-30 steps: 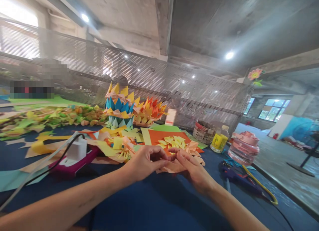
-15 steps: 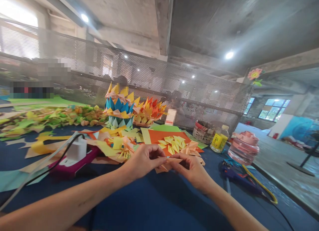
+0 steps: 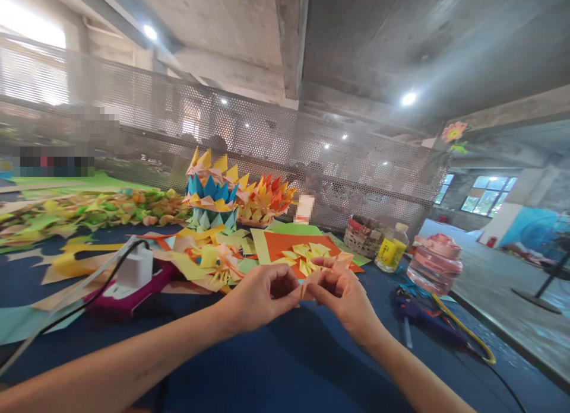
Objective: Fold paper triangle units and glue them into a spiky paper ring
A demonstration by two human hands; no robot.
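Note:
Between my two hands is a small peach piece of folded paper (image 3: 310,286), mostly covered by fingers. My left hand (image 3: 262,294) pinches its left side between thumb and fingers. From the other side, my right hand (image 3: 345,294) grips it with thumb and index finger, the other fingers raised. Just beyond lie yellow folded paper pieces (image 3: 307,256) on an orange sheet (image 3: 276,247). Some peach pieces behind my right hand are partly hidden. Further back stand a tiered paper lotus with blue petals (image 3: 214,190) and an orange and yellow one (image 3: 267,199).
A magenta power strip (image 3: 129,300) with a white charger and cables lies left. To the right are a yellow-labelled bottle (image 3: 392,250), a pink water bottle (image 3: 435,264), a blue glue gun (image 3: 434,324) and a woven basket (image 3: 365,235). Paper scraps (image 3: 111,214) cover the back left.
My hands have come closer together around the peach paper, and my right hand has shifted left over it. Less of the paper shows now; the things on the table stay put.

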